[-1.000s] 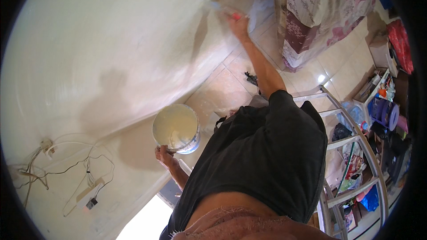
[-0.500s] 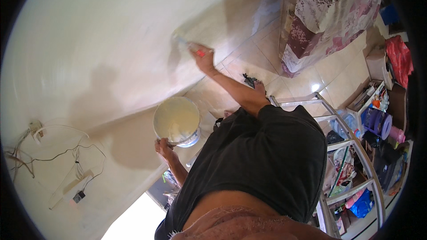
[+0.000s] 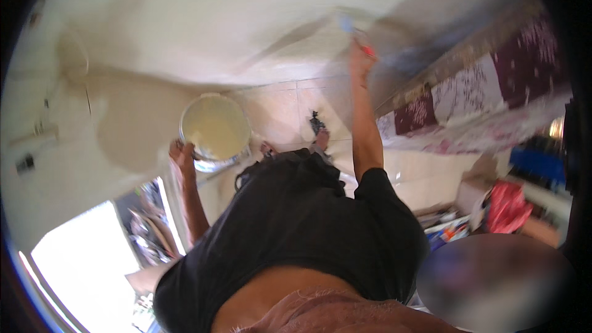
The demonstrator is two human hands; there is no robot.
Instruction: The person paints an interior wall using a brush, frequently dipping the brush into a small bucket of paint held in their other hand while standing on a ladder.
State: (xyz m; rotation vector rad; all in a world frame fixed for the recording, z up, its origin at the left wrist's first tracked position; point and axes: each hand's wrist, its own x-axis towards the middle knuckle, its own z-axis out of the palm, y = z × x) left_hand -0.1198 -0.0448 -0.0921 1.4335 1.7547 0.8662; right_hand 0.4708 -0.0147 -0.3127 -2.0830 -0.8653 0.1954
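Left hand (image 3: 183, 153) grips the round pale bucket (image 3: 215, 128); right hand (image 3: 359, 58) clasps a blurred brush (image 3: 351, 29) against the smooth wall (image 3: 203, 18).

Bucket (image 3: 214, 128): pale cream inside. Shirt (image 3: 296, 222): black. Cloth (image 3: 487, 86): maroon and white, floral. Wall (image 3: 203, 18): cream.

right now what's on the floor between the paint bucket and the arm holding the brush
In the head view, tan floor tiles and a small dark object lie between the bucket and the right hand with the brush.
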